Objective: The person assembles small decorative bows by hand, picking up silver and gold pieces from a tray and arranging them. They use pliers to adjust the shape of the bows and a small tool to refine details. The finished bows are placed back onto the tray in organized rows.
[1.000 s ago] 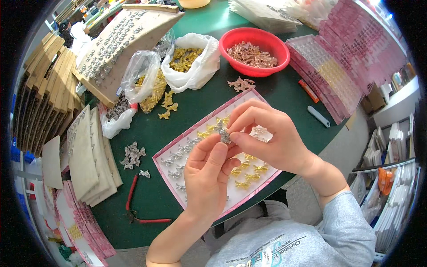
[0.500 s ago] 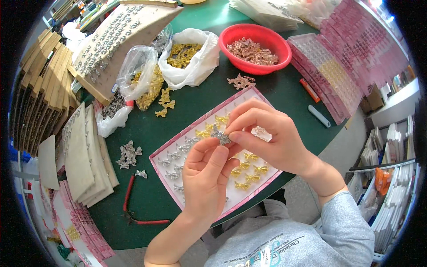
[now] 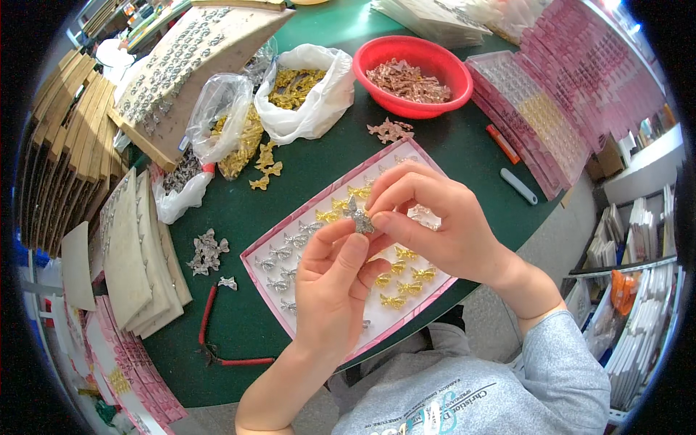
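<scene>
A silver, sparkling bow-shaped trinket [image 3: 359,215] is pinched between my two hands above the display card. My left hand [image 3: 330,272] grips its lower side between thumb and fingertips. Meeting it from the right, my right hand [image 3: 431,217] has thumb and forefinger closed on the piece's right edge. Beneath both hands lies the white, pink-bordered display card [image 3: 262,310], set with rows of silver bow-shaped rings [image 3: 279,251] on the left and gold ones [image 3: 393,301] on the right. A clear, shiny piece [image 3: 424,217] shows just behind my right fingers. My hands hide the card's middle.
Red-handled pliers [image 3: 208,315] and loose silver bows [image 3: 207,251] lie left of the card. Beyond it are gold bows in a white bag [image 3: 341,83] and rose-coloured ones in a red bowl [image 3: 464,85]. Stacked boards [image 3: 134,254] stand left; pink cards [image 3: 580,72] stand right.
Both hands stay over the card, still gripping the silver bow. The bow has turned slightly and stands a little more upright. The surroundings shift very slightly in view.
</scene>
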`<control>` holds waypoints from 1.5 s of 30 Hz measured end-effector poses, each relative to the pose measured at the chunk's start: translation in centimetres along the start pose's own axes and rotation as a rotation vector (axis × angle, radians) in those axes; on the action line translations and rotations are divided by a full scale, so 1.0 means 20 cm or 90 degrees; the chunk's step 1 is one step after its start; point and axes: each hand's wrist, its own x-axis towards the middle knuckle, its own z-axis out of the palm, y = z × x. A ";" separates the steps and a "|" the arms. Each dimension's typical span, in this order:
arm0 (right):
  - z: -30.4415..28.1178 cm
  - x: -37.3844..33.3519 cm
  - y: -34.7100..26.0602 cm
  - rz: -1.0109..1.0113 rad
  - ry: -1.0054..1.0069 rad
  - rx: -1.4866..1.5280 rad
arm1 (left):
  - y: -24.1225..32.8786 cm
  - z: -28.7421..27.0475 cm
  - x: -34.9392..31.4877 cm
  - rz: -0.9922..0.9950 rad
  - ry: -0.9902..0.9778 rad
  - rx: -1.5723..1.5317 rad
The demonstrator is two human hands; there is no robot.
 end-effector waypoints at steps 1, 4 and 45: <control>0.00 0.00 0.00 0.014 -0.007 0.009 | 0.00 0.00 0.00 -0.003 -0.004 0.017; -0.02 -0.01 0.01 0.065 -0.003 0.053 | 0.03 -0.01 0.02 -0.010 -0.018 0.121; -0.02 -0.07 0.11 0.221 -0.019 0.407 | 0.02 -0.02 0.05 0.090 -0.041 0.256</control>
